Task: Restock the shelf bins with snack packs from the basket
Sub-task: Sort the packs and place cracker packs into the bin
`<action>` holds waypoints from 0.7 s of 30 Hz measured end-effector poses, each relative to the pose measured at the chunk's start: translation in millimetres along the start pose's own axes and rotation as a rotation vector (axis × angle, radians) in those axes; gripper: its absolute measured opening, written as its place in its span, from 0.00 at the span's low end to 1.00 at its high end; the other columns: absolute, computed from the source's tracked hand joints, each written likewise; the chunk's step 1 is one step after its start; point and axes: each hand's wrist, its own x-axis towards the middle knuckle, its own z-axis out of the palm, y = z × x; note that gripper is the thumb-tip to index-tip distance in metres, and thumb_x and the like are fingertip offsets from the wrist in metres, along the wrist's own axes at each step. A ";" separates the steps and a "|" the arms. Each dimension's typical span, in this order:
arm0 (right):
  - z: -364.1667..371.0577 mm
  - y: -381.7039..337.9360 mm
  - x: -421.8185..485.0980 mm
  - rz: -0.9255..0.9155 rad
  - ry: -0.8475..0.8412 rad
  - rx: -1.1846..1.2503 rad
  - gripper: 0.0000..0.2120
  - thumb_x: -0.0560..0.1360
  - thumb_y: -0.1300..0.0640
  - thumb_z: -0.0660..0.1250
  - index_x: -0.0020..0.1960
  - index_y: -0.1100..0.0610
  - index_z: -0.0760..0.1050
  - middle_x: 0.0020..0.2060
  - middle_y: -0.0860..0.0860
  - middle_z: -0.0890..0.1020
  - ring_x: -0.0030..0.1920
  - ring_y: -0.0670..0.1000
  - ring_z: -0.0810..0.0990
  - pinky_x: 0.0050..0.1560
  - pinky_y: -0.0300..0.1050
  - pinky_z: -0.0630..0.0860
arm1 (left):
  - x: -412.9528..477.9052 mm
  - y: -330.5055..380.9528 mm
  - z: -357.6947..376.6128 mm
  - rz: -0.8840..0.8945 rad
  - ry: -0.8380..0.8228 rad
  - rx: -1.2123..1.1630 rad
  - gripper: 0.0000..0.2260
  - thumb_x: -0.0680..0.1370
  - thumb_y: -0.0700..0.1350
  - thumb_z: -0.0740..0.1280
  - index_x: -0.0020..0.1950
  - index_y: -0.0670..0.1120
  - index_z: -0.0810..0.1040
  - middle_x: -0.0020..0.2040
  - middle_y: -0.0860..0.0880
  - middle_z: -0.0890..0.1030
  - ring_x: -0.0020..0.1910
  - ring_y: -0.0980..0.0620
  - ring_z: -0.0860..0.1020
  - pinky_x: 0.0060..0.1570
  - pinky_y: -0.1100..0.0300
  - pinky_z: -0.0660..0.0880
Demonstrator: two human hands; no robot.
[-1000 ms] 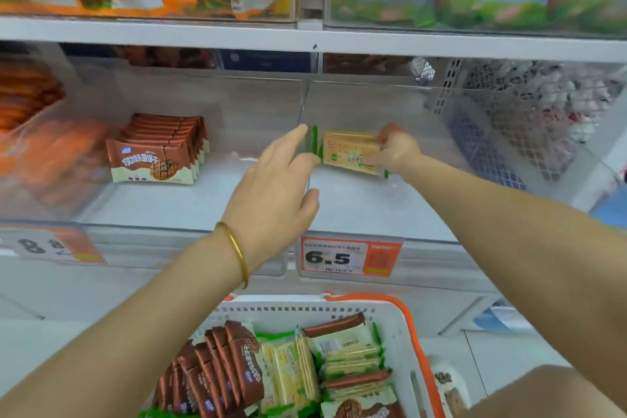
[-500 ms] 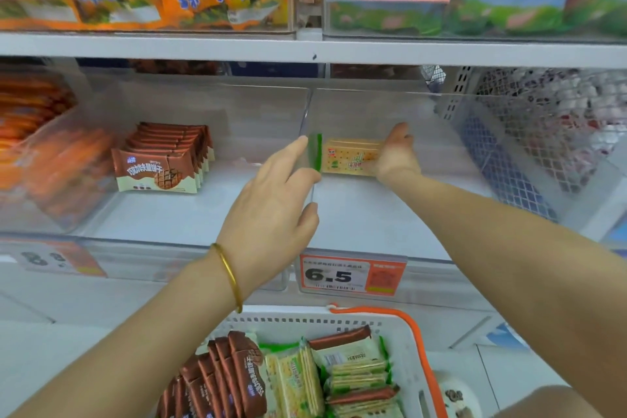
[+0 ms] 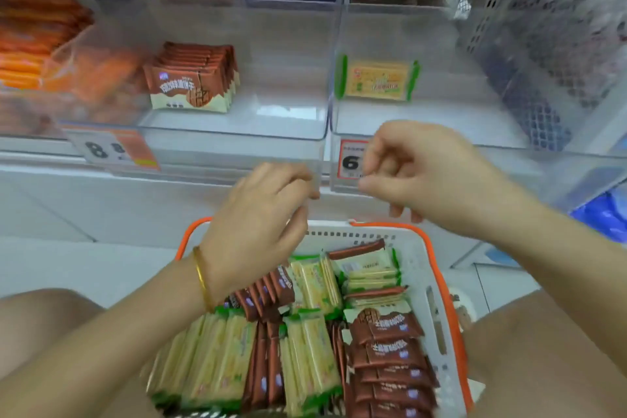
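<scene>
Over the basket at six o'clock, the left hand and right hand hover loosely curled, holding nothing, seemingly poised for more packs. One yellow pack stands at the back of the one-o'clock bin; brown packs sit in the eleven-o'clock bin, sorted by kind.

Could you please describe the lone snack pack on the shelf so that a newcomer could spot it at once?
Find the row of clear bins above the white basket. In the right-hand bin, above the price tag beginning with 6, one yellow pack sits near the back. It is alone and has green ends, unlike the row of brown packs in the bin to its left.
</scene>
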 end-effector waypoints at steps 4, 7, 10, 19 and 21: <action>132.3 55.2 -0.3 0.235 -0.425 -0.177 0.05 0.76 0.58 0.67 0.50 0.54 0.73 0.41 0.50 0.78 0.31 0.49 0.77 0.30 0.39 0.70 | -49.9 -37.6 31.4 -0.122 -0.478 0.091 0.21 0.71 0.52 0.51 0.47 0.46 0.81 0.50 0.47 0.80 0.50 0.43 0.77 0.50 0.52 0.75; 209.4 108.5 -0.3 0.342 -0.615 -0.238 0.24 0.76 0.55 0.67 0.69 0.60 0.65 0.63 0.58 0.74 0.55 0.55 0.77 0.48 0.43 0.73 | -76.6 -51.3 46.2 -0.182 -0.614 0.150 0.18 0.75 0.50 0.50 0.52 0.46 0.78 0.53 0.49 0.77 0.56 0.45 0.73 0.57 0.51 0.70; 253.5 140.2 -13.0 0.353 -0.737 -0.211 0.38 0.74 0.53 0.71 0.76 0.59 0.54 0.74 0.58 0.61 0.72 0.57 0.63 0.69 0.46 0.64 | -83.4 -49.2 55.3 -0.200 -0.689 0.170 0.12 0.79 0.47 0.56 0.57 0.46 0.75 0.58 0.49 0.74 0.59 0.47 0.69 0.59 0.53 0.68; 228.5 147.2 -8.9 0.154 -0.722 -0.573 0.27 0.68 0.36 0.70 0.53 0.56 0.71 0.40 0.48 0.75 0.43 0.52 0.73 0.38 0.45 0.71 | -68.7 -36.5 81.5 -0.201 -0.715 0.019 0.16 0.80 0.50 0.58 0.67 0.49 0.71 0.64 0.49 0.72 0.62 0.48 0.69 0.61 0.52 0.69; 208.0 136.6 0.4 0.129 -0.655 -0.545 0.25 0.68 0.35 0.69 0.50 0.56 0.72 0.39 0.48 0.75 0.42 0.51 0.72 0.36 0.44 0.67 | -66.0 -32.9 84.5 -0.231 -0.770 -0.061 0.20 0.80 0.52 0.60 0.70 0.47 0.68 0.66 0.47 0.71 0.64 0.49 0.70 0.63 0.54 0.68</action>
